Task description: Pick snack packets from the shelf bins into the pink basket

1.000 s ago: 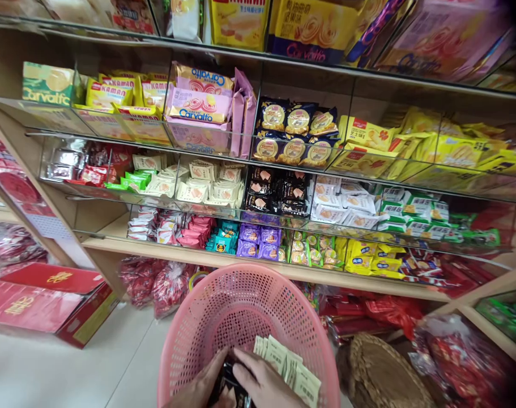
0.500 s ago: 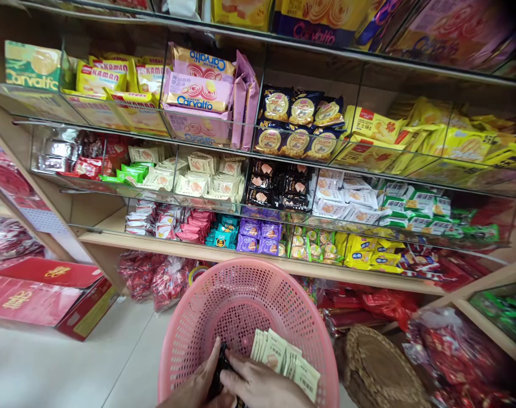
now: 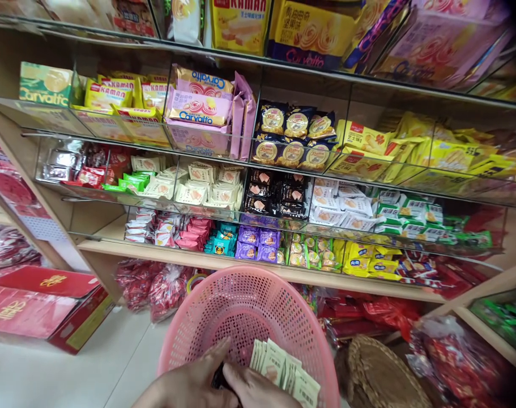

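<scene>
A pink perforated basket [image 3: 179, 334] stands below the shelves. Several cream packets [image 3: 274, 362] are lined up on edge at its right side. Over the near part of the basket, my left hand [image 3: 193, 377] and my right hand [image 3: 253, 388] are close together, closed around black packets [image 3: 218, 377] between them. My fingers cover most of the black packets, so their number is hidden. Similar black packets [image 3: 294, 194] lie in a middle shelf compartment, with cream packets [image 3: 193, 190] in the compartment to their left.
Clear-fronted shelves [image 3: 156, 252] full of wrapped snacks span the view. At the left a red box [image 3: 41, 306] sits on the floor. Bags of red packets [image 3: 168, 292] lie under the shelf, and a brown woven basket [image 3: 380, 374] stands at the right.
The view has tilted up slightly, showing more of the top shelf. My hands have moved a little lower and left in view, still around the black packets, which are now more covered.
</scene>
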Available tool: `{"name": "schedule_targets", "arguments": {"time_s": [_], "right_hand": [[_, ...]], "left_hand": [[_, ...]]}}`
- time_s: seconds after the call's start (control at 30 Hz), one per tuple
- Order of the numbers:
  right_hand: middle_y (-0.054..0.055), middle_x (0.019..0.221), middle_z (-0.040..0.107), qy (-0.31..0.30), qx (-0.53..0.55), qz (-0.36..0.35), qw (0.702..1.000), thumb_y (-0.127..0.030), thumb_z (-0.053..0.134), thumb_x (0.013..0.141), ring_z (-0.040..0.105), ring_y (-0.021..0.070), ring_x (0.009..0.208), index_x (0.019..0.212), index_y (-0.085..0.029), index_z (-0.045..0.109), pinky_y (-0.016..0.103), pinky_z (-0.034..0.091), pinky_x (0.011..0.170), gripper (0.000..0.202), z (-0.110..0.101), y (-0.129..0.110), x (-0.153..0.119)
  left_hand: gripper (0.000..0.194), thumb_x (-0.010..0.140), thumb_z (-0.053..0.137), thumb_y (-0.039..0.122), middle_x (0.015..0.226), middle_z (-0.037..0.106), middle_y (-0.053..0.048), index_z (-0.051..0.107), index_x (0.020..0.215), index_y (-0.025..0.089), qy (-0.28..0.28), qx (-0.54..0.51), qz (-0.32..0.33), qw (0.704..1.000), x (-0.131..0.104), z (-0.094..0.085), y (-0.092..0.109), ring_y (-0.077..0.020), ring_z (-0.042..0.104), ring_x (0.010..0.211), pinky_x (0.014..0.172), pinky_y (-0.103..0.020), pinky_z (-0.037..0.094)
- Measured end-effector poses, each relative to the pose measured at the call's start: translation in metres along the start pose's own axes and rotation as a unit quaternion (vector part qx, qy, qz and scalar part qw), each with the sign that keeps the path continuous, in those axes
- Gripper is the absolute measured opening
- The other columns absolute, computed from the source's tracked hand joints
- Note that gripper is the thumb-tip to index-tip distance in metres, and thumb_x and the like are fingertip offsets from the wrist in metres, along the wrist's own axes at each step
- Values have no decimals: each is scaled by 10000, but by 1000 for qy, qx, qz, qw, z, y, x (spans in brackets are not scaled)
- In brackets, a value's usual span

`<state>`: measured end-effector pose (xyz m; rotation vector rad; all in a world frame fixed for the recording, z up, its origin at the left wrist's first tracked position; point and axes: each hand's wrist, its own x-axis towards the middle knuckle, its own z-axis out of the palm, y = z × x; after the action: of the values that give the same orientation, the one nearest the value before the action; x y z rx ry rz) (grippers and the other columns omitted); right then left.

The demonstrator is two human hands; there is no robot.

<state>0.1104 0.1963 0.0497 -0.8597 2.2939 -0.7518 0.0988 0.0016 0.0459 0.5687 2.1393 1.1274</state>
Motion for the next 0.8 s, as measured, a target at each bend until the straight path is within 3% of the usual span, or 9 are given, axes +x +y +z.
{"name": "schedule_targets", "arguments": {"time_s": [0.17, 0.27, 0.33, 0.43, 0.57, 0.67, 0.8], "right_hand": [[93, 1479, 320, 18, -3, 48, 999, -143, 377, 845, 310, 228, 1351, 1427, -173, 264, 384, 263, 1106, 593, 2, 15, -4], [67, 1449, 388, 51, 60, 64, 995, -330, 319, 923, 345, 206, 1334, 1383, -208, 372, 370, 263, 1109, 479, -6, 14, -11], [52, 1412, 446, 86, 113, 96, 985, -494, 267, 922, 376, 188, 1316, 1332, -228, 452, 362, 263, 1111, 523, -18, 12, -16], [80, 1385, 479, 144, 134, 120, 973, -598, 330, 869, 402, 205, 1298, 1301, -203, 487, 395, 273, 1105, 606, -49, 15, -19], [109, 1317, 542, 292, 82, 70, 950, -508, 462, 844, 482, 220, 1222, 1226, -180, 539, 410, 346, 1051, 509, -109, 43, -5], [116, 1272, 567, 404, 50, 40, 913, -421, 539, 794, 539, 234, 1139, 1211, -185, 536, 428, 410, 982, 478, -157, 74, 22], [144, 1210, 578, 526, 89, 77, 843, -359, 597, 701, 632, 202, 854, 1168, -164, 533, 371, 519, 756, 510, -201, 104, 64]], "left_hand": [[903, 697, 613, 624, 1467, 352, -113, 306, 1426, 187, -14, 30, -3, 999, 8, -3, 16, -296, 322, 1346, 1109, -421, 267], [820, 711, 623, 591, 1410, 458, -52, 347, 1405, 252, -23, 7, 47, 999, 9, -1, 12, -263, 441, 1273, 1075, -378, 336], [787, 724, 611, 594, 1364, 515, -28, 353, 1400, 282, -30, -17, 69, 997, 8, -1, 8, -246, 493, 1225, 1056, -360, 364], [801, 749, 552, 636, 1406, 464, -58, 323, 1418, 259, -11, -29, 29, 999, 6, -2, 5, -260, 423, 1287, 1099, -401, 297], [737, 812, 397, 676, 1493, 313, -26, 311, 1421, 268, 71, -85, -30, 993, 7, 2, 2, -225, 256, 1385, 1150, -431, 164], [725, 833, 322, 684, 1502, 288, -15, 336, 1412, 248, 116, -128, -47, 984, 11, 9, -12, -216, 235, 1392, 1156, -422, 155], [729, 796, 374, 708, 1479, 333, 0, 353, 1399, 299, 137, -121, 3, 983, 17, 21, -48, -248, 275, 1376, 1138, -463, 206]]}}
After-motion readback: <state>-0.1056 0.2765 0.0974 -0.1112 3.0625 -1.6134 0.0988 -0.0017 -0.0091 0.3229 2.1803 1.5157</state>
